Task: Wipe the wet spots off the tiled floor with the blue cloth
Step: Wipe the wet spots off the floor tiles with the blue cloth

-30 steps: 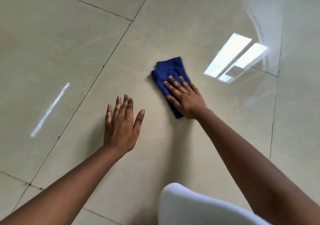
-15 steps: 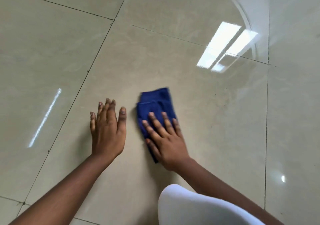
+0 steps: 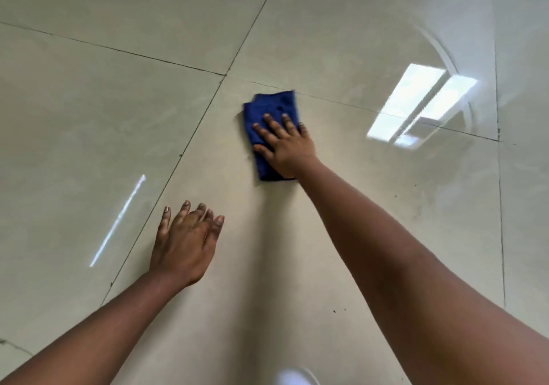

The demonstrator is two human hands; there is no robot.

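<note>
The blue cloth [image 3: 271, 123], folded, lies flat on the tiled floor [image 3: 89, 102] at the far middle of the scene, just near of a grout line, with the right hand [image 3: 283, 144] pressing down on it, fingers straight and spread. The left hand [image 3: 185, 243] rests nearer and to the left, fingers loosely spread, holding nothing. I count 1 cloth and 2 hands; with only a flat palm on it, the cloth could bunch or slip free on the glossy tile, and glare could hide wet spots.

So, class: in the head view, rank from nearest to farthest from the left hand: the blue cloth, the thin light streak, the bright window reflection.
From the left hand:
1. Thin light streak, just left.
2. Blue cloth, ahead, under the right hand.
3. Window reflection, far right.
</note>
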